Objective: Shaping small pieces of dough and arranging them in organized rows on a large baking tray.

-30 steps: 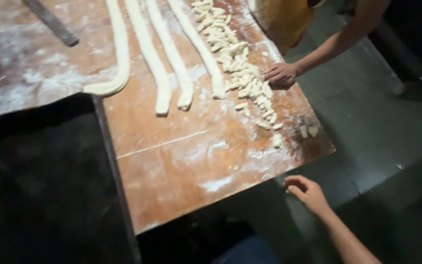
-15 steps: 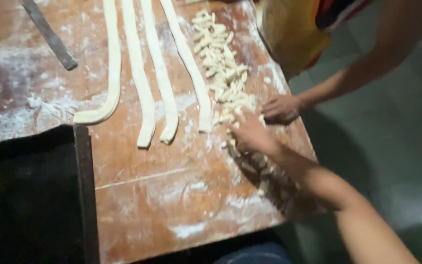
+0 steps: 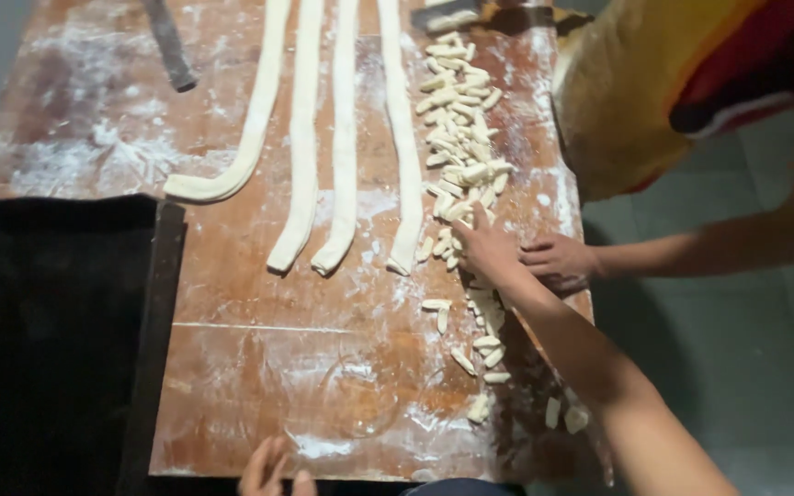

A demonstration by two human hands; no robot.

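Observation:
My right hand (image 3: 486, 244) reaches across the floured wooden table (image 3: 259, 367) and lies on a strip of small cut dough pieces (image 3: 459, 156), fingers spread over them. I see no piece gripped in it. My left hand (image 3: 268, 470) shows only its fingers at the table's near edge, apart and holding nothing. Several long dough ropes (image 3: 345, 138) lie side by side left of the pieces. Another person's hand (image 3: 558, 262) rests on the table's right edge, just beside my right hand.
A dark tray or cloth (image 3: 48, 340) covers the near left. A dark flat tool (image 3: 169, 44) lies at the far left of the table. The other person stands at the right in a yellow garment (image 3: 636, 92). Loose dough pieces (image 3: 484, 354) trail toward the near right corner.
My right hand rose from below the table's near edge and reached forward onto the cut dough pieces. My left hand has come into view at the near edge. The view has moved closer.

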